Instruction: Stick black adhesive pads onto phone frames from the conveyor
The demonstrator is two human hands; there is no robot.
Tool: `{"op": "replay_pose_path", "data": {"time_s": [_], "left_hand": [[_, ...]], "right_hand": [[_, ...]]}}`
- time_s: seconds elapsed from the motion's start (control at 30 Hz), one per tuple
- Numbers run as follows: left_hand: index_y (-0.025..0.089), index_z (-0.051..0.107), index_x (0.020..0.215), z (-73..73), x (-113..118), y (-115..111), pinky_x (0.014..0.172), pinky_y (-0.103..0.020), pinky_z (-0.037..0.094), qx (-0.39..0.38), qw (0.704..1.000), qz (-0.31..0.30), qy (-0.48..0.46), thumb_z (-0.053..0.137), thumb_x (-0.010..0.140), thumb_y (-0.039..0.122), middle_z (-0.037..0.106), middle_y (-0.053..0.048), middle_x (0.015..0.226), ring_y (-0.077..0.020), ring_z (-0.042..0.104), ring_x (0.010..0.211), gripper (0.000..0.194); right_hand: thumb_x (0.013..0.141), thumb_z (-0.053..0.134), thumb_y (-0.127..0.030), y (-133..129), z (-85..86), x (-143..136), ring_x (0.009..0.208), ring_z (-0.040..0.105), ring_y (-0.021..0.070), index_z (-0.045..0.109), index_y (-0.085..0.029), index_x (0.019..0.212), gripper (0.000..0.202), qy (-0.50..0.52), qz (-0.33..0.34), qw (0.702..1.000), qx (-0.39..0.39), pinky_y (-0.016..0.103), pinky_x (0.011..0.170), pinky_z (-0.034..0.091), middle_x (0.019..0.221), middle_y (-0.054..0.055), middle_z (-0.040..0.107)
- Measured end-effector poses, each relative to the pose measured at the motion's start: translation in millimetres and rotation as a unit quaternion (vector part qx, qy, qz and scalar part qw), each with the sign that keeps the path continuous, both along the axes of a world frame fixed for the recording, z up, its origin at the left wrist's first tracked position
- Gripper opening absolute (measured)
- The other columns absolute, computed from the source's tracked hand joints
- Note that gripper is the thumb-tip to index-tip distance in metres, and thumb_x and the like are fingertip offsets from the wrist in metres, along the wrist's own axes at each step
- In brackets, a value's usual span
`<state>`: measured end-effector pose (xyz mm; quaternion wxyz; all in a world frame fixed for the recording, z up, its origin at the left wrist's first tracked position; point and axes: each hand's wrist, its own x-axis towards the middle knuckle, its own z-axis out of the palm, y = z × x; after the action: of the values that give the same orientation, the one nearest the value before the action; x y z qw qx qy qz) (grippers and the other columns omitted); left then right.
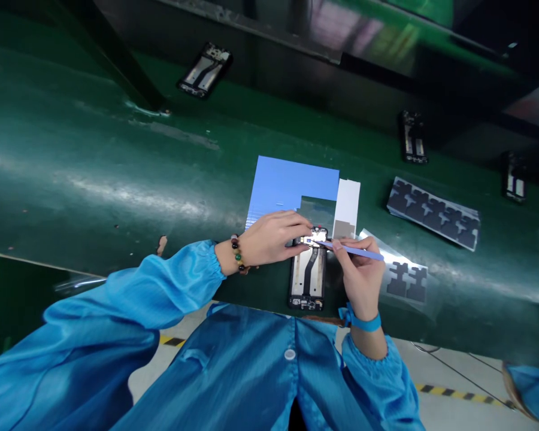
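An opened smartphone [308, 275] lies in front of me near the table's front edge, its inner frame, dark flex cable and boards exposed. At its upper left, my left hand [279, 239] grips it, thumb at the side and fingers over the top end. My right hand [363, 276] is closed around slim purple tweezers [362, 250], on the phone's right. Their tip reaches the bright upper board, between the two hands. Whether the tip pinches anything is too small to tell.
Behind the phone lie blue sheets [291, 176] and a white strip sheet [348, 200]. To the right are a clear film with dark stickers [406, 281] and a stack of dark sticker sheets [433, 212]. Other opened phones [205, 70] lie farther back. A dark post [130, 72] stands left.
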<state>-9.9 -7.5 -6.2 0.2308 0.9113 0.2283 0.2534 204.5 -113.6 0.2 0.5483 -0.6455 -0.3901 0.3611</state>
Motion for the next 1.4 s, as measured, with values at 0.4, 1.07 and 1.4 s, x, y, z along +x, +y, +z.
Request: {"op": "replay_pose_path", "data": {"time_s": [0.4,1.07,1.4], "left_hand": [[0.021,0.076,0.101,11.8,-1.0,-5.4,0.088,-0.036,0.055,0.162,0.983,-0.031,0.084,0.063,0.105,0.027,0.075,-0.002,0.125,-0.0212,0.066,0.114,0.015],[0.019,0.073,0.114,19.0,104.2,-40.5,0.107,-0.040,0.049,0.189,0.955,-0.220,0.068,0.053,0.107,0.060,0.067,-0.009,0.144,-0.0245,0.062,0.128,0.047],[0.016,0.066,0.123,13.2,110.1,-43.3,0.112,-0.044,0.043,0.141,0.968,-0.188,0.085,0.053,0.106,0.061,0.067,-0.011,0.139,-0.0301,0.058,0.130,0.050]], "right_hand": [[0.077,0.093,-0.032,-20.6,-1.4,41.5,0.087,0.079,0.0201,0.060,-0.023,0.085,0.035,-0.029,-0.161,0.984,0.073,0.051,0.112,0.053,0.083,-0.002,0.076],[0.066,0.099,-0.032,-96.8,-5.8,151.4,0.083,0.079,0.0174,0.063,-0.023,0.080,0.039,-0.044,-0.270,0.962,0.014,0.035,0.099,0.061,0.082,-0.001,0.078],[0.067,0.092,-0.025,-62.3,5.6,131.4,0.076,0.077,0.0137,0.058,-0.024,0.076,0.036,0.103,-0.237,0.959,0.115,0.029,0.089,0.063,0.069,-0.007,0.071]]}}
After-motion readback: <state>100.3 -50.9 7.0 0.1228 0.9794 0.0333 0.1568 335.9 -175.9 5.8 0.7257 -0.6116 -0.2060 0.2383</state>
